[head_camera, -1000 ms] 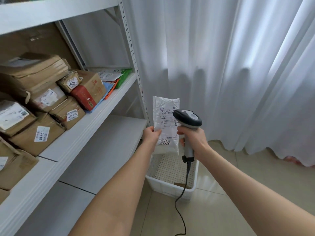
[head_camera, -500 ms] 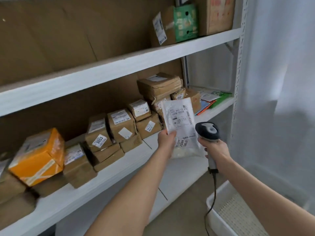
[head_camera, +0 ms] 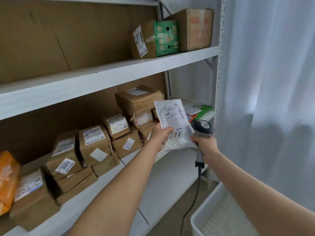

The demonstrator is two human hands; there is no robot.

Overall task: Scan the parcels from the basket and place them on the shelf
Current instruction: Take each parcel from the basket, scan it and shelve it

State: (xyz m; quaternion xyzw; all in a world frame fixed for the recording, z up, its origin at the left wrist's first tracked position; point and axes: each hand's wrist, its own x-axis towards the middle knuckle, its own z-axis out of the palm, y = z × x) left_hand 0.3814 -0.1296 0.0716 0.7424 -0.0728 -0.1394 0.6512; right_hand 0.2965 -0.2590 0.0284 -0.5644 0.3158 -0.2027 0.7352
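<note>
Shelf (head_camera: 109, 68) ahead; left hand (head_camera: 161, 133) raises parcel (head_camera: 175, 123), right hand (head_camera: 204, 143) grips scanner (head_camera: 202, 127)

The parcel (head_camera: 175, 126) was a white plastic bag, glossy and crinkled, with a matt paper label (head_camera: 173, 113). The scanner (head_camera: 202, 126) was smooth grey and black plastic. The shelf (head_camera: 109, 72) was white painted metal with a matt finish. The boxes (head_camera: 95, 142) were dull, creased brown cardboard. The curtain (head_camera: 272, 82) was thin white cloth. The basket (head_camera: 196, 227) was white perforated plastic.
</note>
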